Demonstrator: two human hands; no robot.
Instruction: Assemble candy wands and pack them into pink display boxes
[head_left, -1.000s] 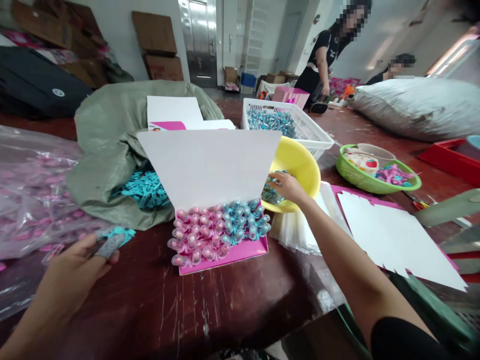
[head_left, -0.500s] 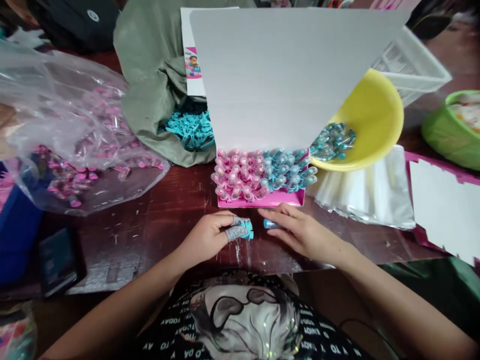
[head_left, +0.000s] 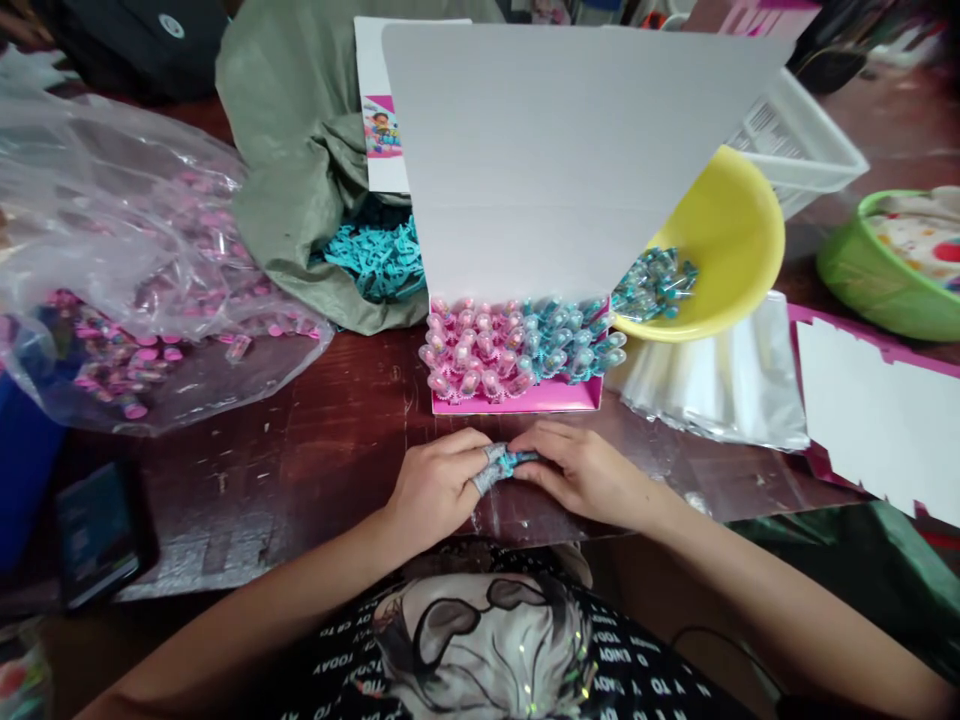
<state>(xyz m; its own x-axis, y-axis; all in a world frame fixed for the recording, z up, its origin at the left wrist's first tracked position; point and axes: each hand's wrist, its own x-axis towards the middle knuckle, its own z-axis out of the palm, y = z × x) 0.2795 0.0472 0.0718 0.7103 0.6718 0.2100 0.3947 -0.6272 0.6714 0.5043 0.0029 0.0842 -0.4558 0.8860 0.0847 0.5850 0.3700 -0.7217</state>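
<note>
My left hand (head_left: 435, 490), with grey tape around two fingers, and my right hand (head_left: 585, 475) meet at the table's near edge. Both pinch a small teal plastic piece (head_left: 510, 460), and my fingers partly hide it. Just beyond my hands stands a pink display card (head_left: 517, 397) holding rows of pink and blue capsule toys (head_left: 517, 350). A tall white card backing (head_left: 562, 150) rises behind those rows. Loose blue capsule toys (head_left: 656, 285) lie in a yellow plastic bowl (head_left: 727, 220) to the right.
A transparent bag of pink capsules (head_left: 127, 260) lies on the left, with a black phone (head_left: 97, 535) nearer me. Teal pieces (head_left: 379, 262) fill a green sack (head_left: 292, 170). Flat plastic sleeves (head_left: 712, 380), a white basket (head_left: 795, 140) and a green basin (head_left: 885, 270) stand right.
My hands have closed together, bringing the small blue item in my right hand against the teal piece in my left. The view has shifted only slightly.
</note>
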